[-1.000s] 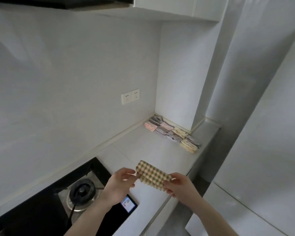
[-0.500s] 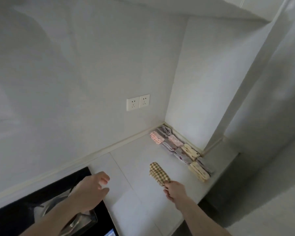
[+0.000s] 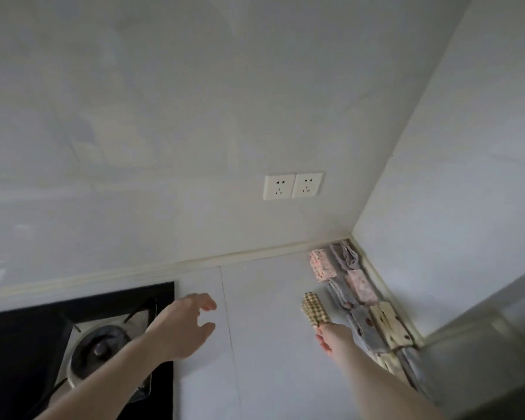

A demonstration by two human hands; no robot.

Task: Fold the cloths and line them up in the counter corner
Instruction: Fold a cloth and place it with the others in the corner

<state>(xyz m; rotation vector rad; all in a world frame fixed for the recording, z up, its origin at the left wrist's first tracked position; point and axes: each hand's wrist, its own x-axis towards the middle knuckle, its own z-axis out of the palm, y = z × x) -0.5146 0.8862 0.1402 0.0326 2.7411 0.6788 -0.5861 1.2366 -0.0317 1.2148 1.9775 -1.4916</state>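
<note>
White surface (image 3: 273,328) fills the lower half of the view, one pale seam line running down it, meeting the tiled wall at a cream edging strip. Using the double wall socket (image 3: 293,185) as the marker: two socket plates, side by side, mounted on the wall above the surface.

Down and well to the left of the socket sits one black gas hob (image 3: 43,344), with a single burner (image 3: 99,348) in view, ringed in steel.

Down and to the right of the socket, tight in the corner, there's the row of folded cloths (image 3: 361,301) lying along the side wall. I count about nine pieces, though the nearest ones are partly hidden behind the forearm, so the tally is not sure: a pink patterned one, grey ones, a pink floral one, cream ones with dark spots.

Left hand (image 3: 184,325) hangs below and left of the socket, over the surface by the hob's edge, fingers loosely spread and curved, holding nothing.

Right hand (image 3: 331,336) is almost straight below the socket, pinching the near end of one folded checked cloth (image 3: 314,309), yellow-brown gingham. That cloth points up toward the socket, just beside the row; whether it touches the surface I cannot tell.
</note>
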